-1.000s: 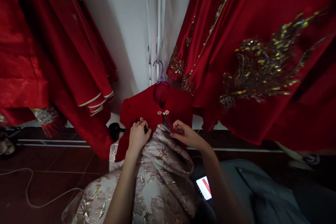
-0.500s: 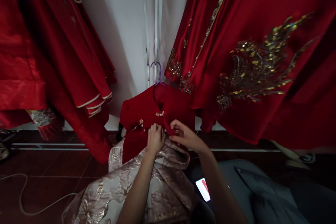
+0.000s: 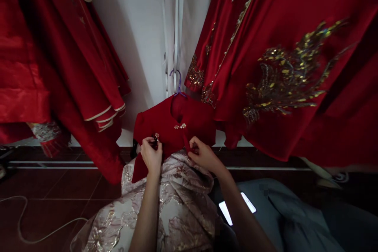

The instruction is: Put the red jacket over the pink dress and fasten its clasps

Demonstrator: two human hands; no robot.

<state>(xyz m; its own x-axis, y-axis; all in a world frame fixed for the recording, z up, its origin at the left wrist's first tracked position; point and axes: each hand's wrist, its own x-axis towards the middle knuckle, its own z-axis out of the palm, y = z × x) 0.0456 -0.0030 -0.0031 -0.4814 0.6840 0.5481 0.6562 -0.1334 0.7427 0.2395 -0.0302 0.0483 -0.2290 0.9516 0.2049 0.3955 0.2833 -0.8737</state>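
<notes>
While the right hand (image 3: 203,155) pinches the front edge of the red jacket (image 3: 169,136), hung on a purple hanger (image 3: 179,82) above floral brocade (image 3: 177,201), the left hand (image 3: 152,153) curls at a beaded ornament (image 3: 156,136), its pinch impossible to confirm. A sideways pull could strain the beads or unseat the hanger, and bunched brocade could snag beneath. Visible count: two hands, one jacket, one hanger, one brocade piece, two beaded ornaments, including the neck clasp (image 3: 180,126).
</notes>
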